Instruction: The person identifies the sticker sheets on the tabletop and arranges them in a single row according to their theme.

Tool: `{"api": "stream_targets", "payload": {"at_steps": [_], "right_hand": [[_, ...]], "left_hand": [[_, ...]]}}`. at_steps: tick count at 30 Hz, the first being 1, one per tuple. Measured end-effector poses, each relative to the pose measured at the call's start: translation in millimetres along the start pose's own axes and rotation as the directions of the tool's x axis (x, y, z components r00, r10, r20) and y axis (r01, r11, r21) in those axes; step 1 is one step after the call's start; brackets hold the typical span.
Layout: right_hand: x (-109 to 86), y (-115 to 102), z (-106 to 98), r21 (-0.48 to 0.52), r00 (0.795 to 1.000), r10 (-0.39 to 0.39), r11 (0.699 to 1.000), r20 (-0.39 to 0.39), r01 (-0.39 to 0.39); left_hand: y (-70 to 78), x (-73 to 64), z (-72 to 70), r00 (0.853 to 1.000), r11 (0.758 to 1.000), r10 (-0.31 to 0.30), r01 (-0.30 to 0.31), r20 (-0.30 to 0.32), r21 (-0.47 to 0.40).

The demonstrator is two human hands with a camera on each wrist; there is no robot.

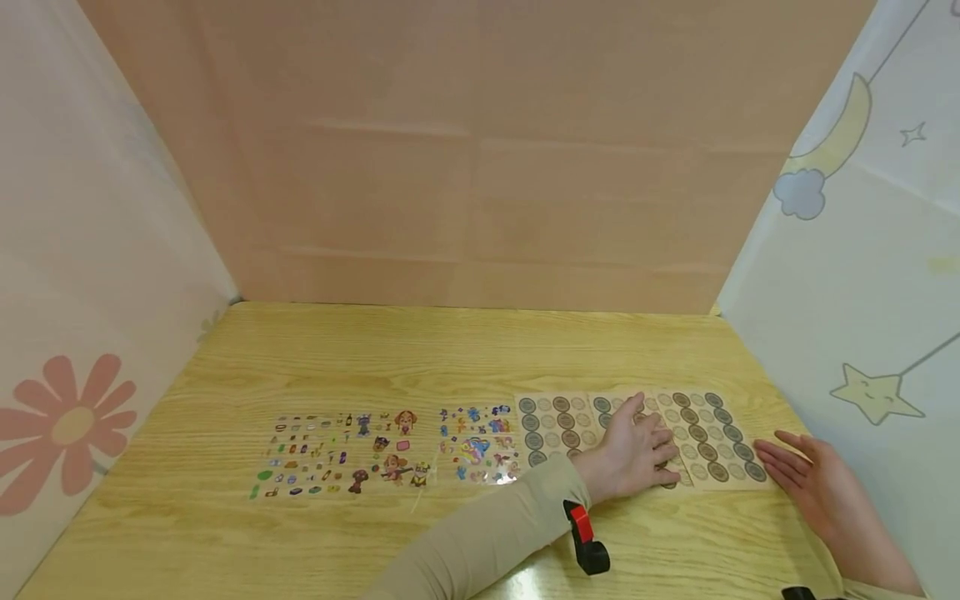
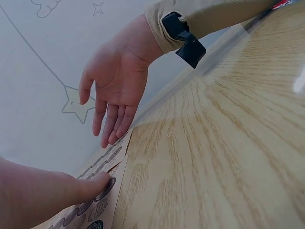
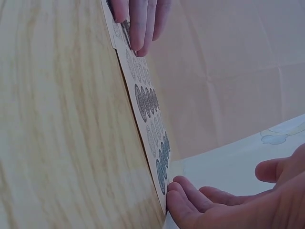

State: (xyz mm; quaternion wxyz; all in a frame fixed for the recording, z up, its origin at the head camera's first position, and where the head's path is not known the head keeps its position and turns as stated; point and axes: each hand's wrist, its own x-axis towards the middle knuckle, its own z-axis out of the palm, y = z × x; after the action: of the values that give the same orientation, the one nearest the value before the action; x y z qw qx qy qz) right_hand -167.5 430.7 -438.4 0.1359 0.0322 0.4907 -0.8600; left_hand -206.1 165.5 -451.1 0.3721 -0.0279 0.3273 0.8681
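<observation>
Sheets of round brown stickers [image 1: 551,425] lie side by side on the right half of the table. My left hand [image 1: 633,450] rests on them with its fingers spread, over the middle of the row. At the right end, my right hand [image 1: 810,479] has its fingertips at the edge of the last sticker sheet [image 1: 708,437]. In the right wrist view those fingertips [image 3: 178,193] meet the sheet's corner, fingers extended and holding nothing. The left thumb [image 2: 97,183] presses near the front edge of a sheet in the left wrist view.
Left of the brown sheets lie a clear sheet of colourful pony stickers [image 1: 476,450] and clear sheets of small cartoon stickers [image 1: 322,454]. The wooden table [image 1: 450,346] is bordered by a tan back panel [image 1: 472,167] and patterned side panels [image 1: 885,275].
</observation>
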Motion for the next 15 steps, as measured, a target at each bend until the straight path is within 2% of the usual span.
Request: {"api": "stream_targets", "payload": {"at_steps": [15], "right_hand": [[-1.0, -1.2, -5.2, 0.014, 1.0, 0.02, 1.0, 0.012, -0.02]], "left_hand": [[-0.2, -2.3, 2.7, 1.0, 1.0, -0.021, 0.021, 0.002, -0.003]]}}
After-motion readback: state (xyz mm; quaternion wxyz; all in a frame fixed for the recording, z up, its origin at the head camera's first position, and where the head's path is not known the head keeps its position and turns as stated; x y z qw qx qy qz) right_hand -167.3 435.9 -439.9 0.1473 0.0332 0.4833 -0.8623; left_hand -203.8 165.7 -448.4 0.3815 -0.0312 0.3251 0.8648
